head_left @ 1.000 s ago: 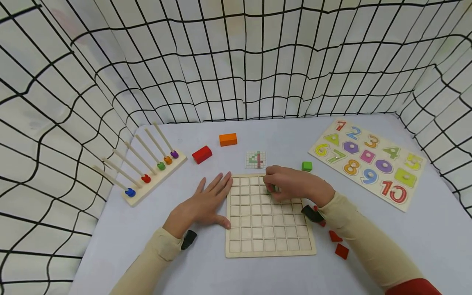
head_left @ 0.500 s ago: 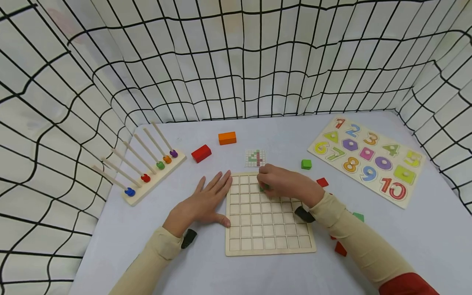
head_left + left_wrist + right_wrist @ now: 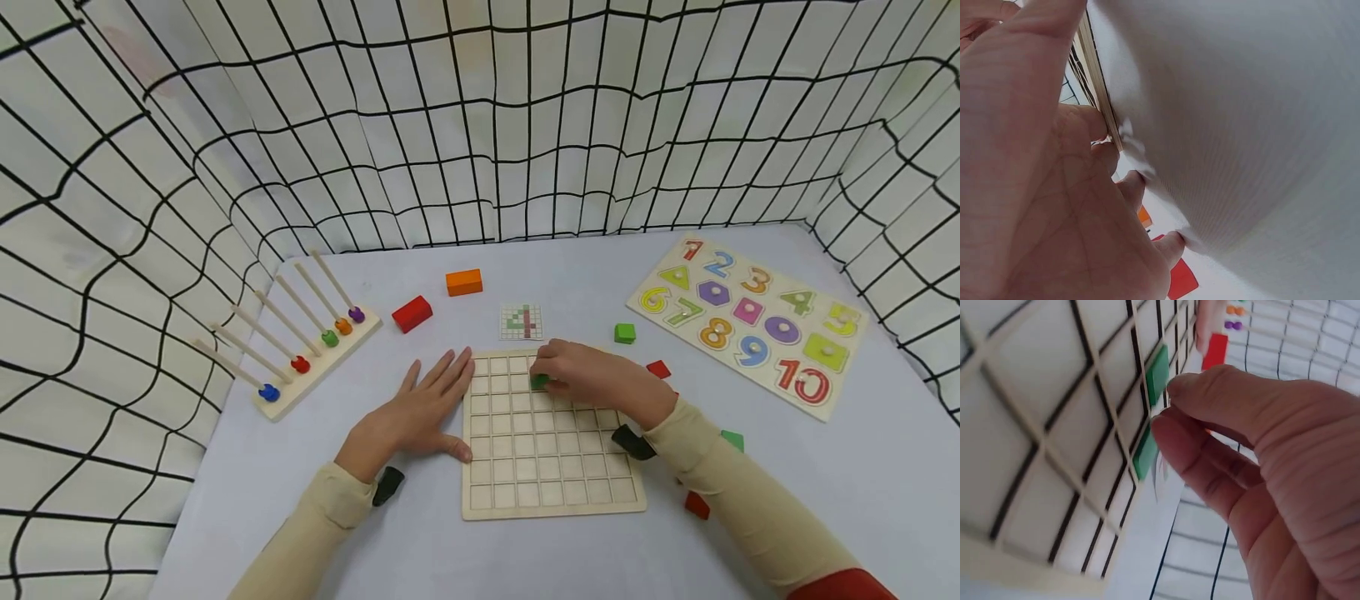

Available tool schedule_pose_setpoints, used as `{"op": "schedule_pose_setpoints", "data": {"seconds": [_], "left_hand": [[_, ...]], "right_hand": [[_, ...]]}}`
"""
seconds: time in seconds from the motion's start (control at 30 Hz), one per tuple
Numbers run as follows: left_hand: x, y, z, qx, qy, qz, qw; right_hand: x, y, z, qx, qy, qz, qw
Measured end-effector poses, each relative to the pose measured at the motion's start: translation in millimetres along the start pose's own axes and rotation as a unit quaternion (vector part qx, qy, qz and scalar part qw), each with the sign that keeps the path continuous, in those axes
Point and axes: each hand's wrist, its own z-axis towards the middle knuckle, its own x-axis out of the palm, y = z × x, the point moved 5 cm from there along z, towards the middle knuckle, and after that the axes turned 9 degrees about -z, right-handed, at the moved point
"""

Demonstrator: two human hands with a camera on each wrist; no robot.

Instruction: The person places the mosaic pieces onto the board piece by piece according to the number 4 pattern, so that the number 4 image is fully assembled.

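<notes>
A pale wooden grid board lies in front of me, square cells across it. Left of it my left hand rests flat on the cloth, fingers spread, thumb and a fingertip touching the board's edge. Over the board's upper part is my right hand, fingers bent. In the right wrist view a green tile and a second green tile lie in cells beside its thumb and index fingertips. No object shows between those fingertips. The head view shows one green tile by the fingertips; the hand hides nearby cells.
A small pattern card lies behind the board. Around it are a red block, an orange block and green tiles. A peg rack stands left, a number puzzle right. Loose red tiles lie by the right sleeve.
My right hand has moved a green tile slightly left on the board, then shifted back a little to the right, leaving the tile showing by its fingertips. The left hand has stayed in place.
</notes>
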Motion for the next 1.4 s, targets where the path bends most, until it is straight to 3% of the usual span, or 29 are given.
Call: {"op": "schedule_pose_setpoints", "data": {"seconds": [0.2,0.4,0.67,0.87,1.17,1.4], "left_hand": [[1.5,0.1,1.3,-0.004,0.001,0.0,1.0],[2.2,0.8,1.3,-0.003,0.0,-0.002,1.0],[2.8,0.3,0.4,0.0,0.0,-0.007,1.0],[2.9,0.6,0.3,-0.002,0.001,-0.002,1.0],[0.7,-0.5,-0.3,-0.002,0.001,0.001,1.0],[0.6,0.3,-0.3,-0.003,0.0,0.002,1.0]], "right_hand": [[-11,-21,-15.5,0.027,-0.018,0.041,0.9986],[-12,-44,-30.1,0.043,-0.041,0.027,0.9979],[-12,-81,-49.2,0.115,-0.064,0.013,0.9912],[-15,-100,-62.8,0.139,-0.066,0.034,0.9875],[-9,-120,-73.7,0.157,-0.051,0.058,0.9846],[-9,-115,-73.1,0.151,-0.065,0.065,0.9843]]}}
